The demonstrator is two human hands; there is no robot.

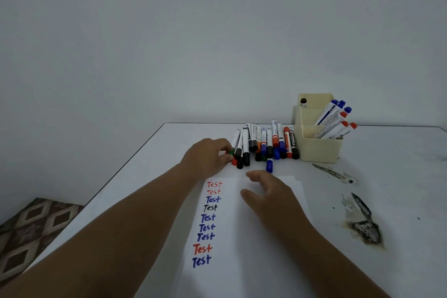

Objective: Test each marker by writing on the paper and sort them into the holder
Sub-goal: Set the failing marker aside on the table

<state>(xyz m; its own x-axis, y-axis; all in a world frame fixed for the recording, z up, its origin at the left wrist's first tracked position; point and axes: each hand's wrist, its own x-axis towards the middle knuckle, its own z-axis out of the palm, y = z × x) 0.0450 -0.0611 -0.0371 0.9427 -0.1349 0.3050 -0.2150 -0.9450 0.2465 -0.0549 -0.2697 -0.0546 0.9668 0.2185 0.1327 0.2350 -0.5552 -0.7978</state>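
A pile of markers (266,143) with black, blue, red and orange caps lies on the white table beyond the paper. My left hand (208,156) is at the pile's left end, fingers pinched on a green-capped marker (230,152). My right hand (268,191) rests on the white paper (232,273), fingers apart, holding nothing. A column of several "Test" words in red, blue and black runs down the paper's left side. The cream holder (319,150) stands to the right of the pile with several blue and red markers leaning in its front compartments and a black one at the back.
Dark burn-like stains (362,225) mark the table (387,176) to the right of the paper. The table's left edge runs diagonally, with patterned floor (29,230) below it. A plain wall stands behind the table.
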